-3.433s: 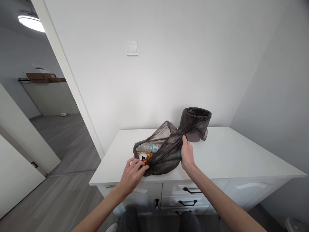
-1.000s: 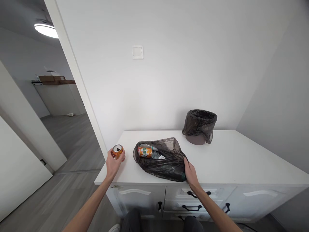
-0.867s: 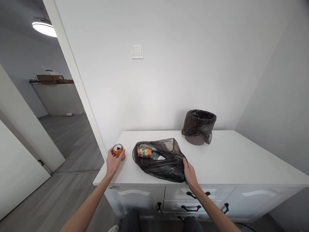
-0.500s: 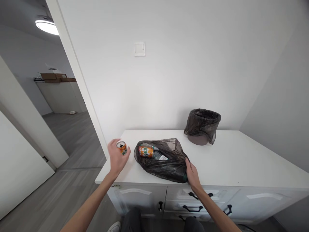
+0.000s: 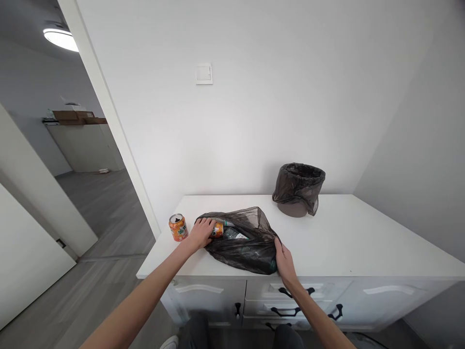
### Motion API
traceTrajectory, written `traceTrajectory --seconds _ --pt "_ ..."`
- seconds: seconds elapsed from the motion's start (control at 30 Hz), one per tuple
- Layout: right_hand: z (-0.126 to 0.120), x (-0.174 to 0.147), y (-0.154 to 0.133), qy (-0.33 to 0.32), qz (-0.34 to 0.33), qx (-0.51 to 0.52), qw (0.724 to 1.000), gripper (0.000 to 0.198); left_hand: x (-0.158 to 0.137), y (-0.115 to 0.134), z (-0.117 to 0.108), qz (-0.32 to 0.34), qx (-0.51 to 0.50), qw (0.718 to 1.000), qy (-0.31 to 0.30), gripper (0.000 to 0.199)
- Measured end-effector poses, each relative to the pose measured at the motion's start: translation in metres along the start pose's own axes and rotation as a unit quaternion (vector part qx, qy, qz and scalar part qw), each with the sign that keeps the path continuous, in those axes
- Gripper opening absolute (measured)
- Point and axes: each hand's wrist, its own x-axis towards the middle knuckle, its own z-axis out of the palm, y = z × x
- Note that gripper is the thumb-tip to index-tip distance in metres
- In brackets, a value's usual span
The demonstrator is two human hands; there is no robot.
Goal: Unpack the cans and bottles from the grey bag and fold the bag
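Note:
A thin black plastic bag (image 5: 254,259) lies on its side on the white cabinet top, its mouth gaping upward. Inside it are an orange drink can (image 5: 218,230) and a clear plastic bottle (image 5: 231,233) with a white label. My left hand (image 5: 201,233) reaches over the bag's left end, its fingers closed round that can and covering part of it. At the bag's right end, my right hand (image 5: 285,261) grips the gathered plastic. Another orange can (image 5: 178,229), its top opened, stands upright on the cabinet top, left of my left hand.
A small bin (image 5: 292,209) lined with a black bag stands at the back, near the wall. Under the cabinet top (image 5: 345,242) are drawers and doors with black handles (image 5: 286,311). To the left is a doorway with a door (image 5: 29,242).
My left hand has set one orange can down upright and moved right, onto the can in the bag. My right hand keeps its hold on the bag. The view has shifted slightly.

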Motion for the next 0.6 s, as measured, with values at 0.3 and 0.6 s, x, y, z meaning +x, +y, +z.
traceTrajectory --seconds 0.3,0.6 --pt "-0.001 0.0 0.001 0.008 0.0 -0.007 1.0 0.075 -0.022 0.002 -0.041 -0.076 -0.204 0.971 0.094 0.067" --pt "0.002 -0.003 -0.003 0.004 -0.018 -0.031 0.999 0.074 -0.102 -0.026 -0.098 -0.207 -0.314 0.86 0.346 0.081"
